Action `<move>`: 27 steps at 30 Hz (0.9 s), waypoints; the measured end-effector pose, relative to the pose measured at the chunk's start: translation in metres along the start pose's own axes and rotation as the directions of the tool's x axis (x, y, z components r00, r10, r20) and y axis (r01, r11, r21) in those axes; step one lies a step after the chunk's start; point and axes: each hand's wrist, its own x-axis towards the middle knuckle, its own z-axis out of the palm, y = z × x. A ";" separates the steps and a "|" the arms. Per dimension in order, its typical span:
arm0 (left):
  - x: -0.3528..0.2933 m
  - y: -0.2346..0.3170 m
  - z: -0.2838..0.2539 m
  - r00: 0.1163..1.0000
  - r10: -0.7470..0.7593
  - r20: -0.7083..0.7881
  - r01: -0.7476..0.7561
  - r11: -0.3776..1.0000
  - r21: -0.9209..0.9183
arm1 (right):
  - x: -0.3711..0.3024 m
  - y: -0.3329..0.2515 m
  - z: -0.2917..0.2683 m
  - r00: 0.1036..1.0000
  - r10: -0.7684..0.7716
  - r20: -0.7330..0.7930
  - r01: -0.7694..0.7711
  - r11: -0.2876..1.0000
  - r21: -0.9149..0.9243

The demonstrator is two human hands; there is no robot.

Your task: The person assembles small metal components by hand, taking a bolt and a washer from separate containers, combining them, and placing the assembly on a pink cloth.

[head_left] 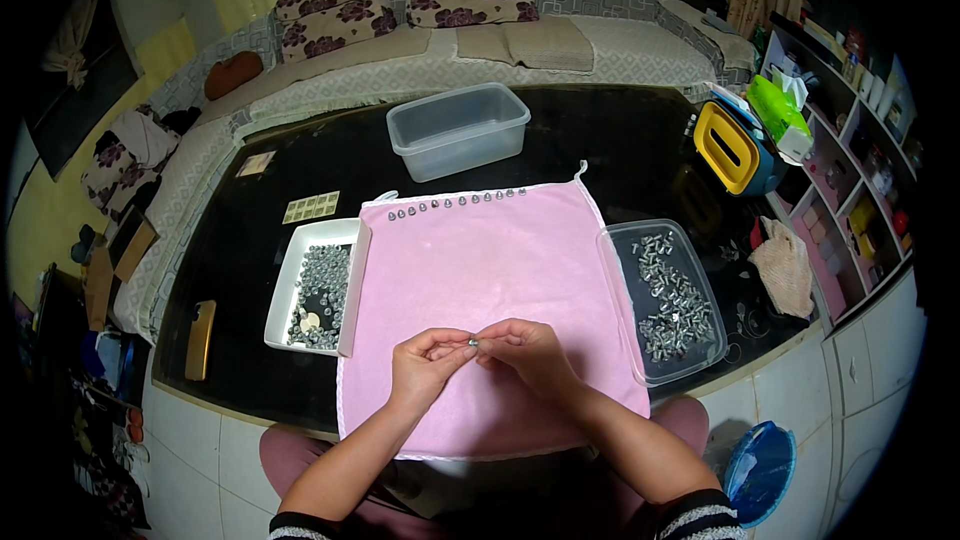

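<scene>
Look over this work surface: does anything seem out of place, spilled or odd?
One thing: a cream-coloured piece lies among the small metal parts in the white tray at left, its colour unlike theirs; what it is, I cannot tell. I see no spill: the row of metal pieces on the pink cloth looks tidy.

Head-worn fisheye, looking down, across table (610,140)

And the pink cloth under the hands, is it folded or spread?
Spread: the pink cloth lies open on the black table, both far corners showing, with a row of small metal pieces near its far edge.
</scene>
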 end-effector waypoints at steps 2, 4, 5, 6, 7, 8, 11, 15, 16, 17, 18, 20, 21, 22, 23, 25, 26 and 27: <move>-0.001 0.000 0.000 1.000 0.006 -0.013 -0.005 0.998 0.062 | 0.000 0.000 0.000 1.000 0.011 -0.008 -0.011 1.000 -0.026; -0.003 0.001 0.000 1.000 0.020 -0.020 -0.018 0.994 0.104 | 0.000 0.000 0.000 1.000 0.016 -0.017 -0.017 0.998 -0.066; -0.003 0.000 0.000 0.999 0.027 -0.018 -0.025 0.993 0.114 | 0.001 0.001 -0.001 1.000 0.013 -0.019 -0.015 0.997 -0.074; -0.003 -0.001 0.001 0.999 0.034 -0.016 -0.032 0.992 0.125 | 0.001 0.002 -0.001 1.000 0.011 -0.021 -0.012 0.996 -0.084; -0.003 0.000 0.001 0.999 0.037 -0.012 -0.035 0.991 0.131 | 0.002 0.003 -0.001 1.000 0.008 -0.023 -0.010 0.996 -0.093; -0.003 0.001 0.002 0.999 0.040 -0.011 -0.038 0.990 0.138 | 0.002 0.002 -0.001 1.000 0.007 -0.021 -0.009 0.996 -0.090; -0.002 -0.001 0.000 0.999 0.042 -0.010 -0.041 0.992 0.119 | 0.001 0.001 0.001 1.000 -0.005 -0.015 0.004 0.997 -0.081; -0.001 -0.004 -0.002 0.999 0.032 -0.018 -0.030 0.994 0.102 | 0.000 -0.001 0.002 1.000 0.019 -0.012 -0.021 0.988 -0.151; 0.000 -0.005 -0.002 0.999 0.042 -0.002 -0.041 0.997 0.067 | 0.000 -0.002 0.002 0.999 0.044 -0.012 -0.045 0.981 -0.188; 0.001 -0.006 -0.002 0.999 0.052 0.014 -0.052 0.998 0.032 | 0.000 -0.003 0.002 0.998 0.068 -0.014 -0.070 0.978 -0.196; 0.002 -0.007 -0.002 0.998 0.062 0.030 -0.062 0.998 -0.003 | 0.000 -0.003 0.002 0.996 0.093 -0.016 -0.094 0.975 -0.204; 0.002 -0.005 -0.002 0.998 0.052 0.041 -0.051 0.999 -0.019 | 0.000 -0.004 0.002 0.993 0.116 -0.014 -0.117 0.963 -0.242; 0.001 -0.004 -0.002 0.998 0.047 0.048 -0.046 0.999 -0.026 | 0.000 -0.005 0.002 0.993 0.115 -0.011 -0.114 0.956 -0.272; 0.001 -0.003 -0.002 0.997 0.044 0.056 -0.043 0.999 -0.019 | -0.001 -0.005 0.001 0.993 0.114 -0.008 -0.112 0.947 -0.301; 0.001 -0.003 -0.002 0.997 0.040 0.064 -0.039 0.999 -0.012 | -0.001 -0.006 0.001 0.991 0.136 -0.004 -0.131 0.947 -0.294; 0.001 -0.003 -0.003 0.997 0.037 0.073 -0.035 0.999 -0.025 | 0.000 -0.007 0.001 0.984 0.180 0.005 -0.171 0.945 -0.279; 0.002 -0.003 -0.004 0.997 0.038 0.070 -0.036 0.998 -0.043 | -0.001 -0.009 0.003 0.984 0.180 0.001 -0.172 0.942 -0.289; 0.002 -0.003 -0.005 0.997 0.040 0.067 -0.036 0.997 -0.062 | -0.003 -0.013 0.006 0.983 0.181 -0.003 -0.174 0.938 -0.300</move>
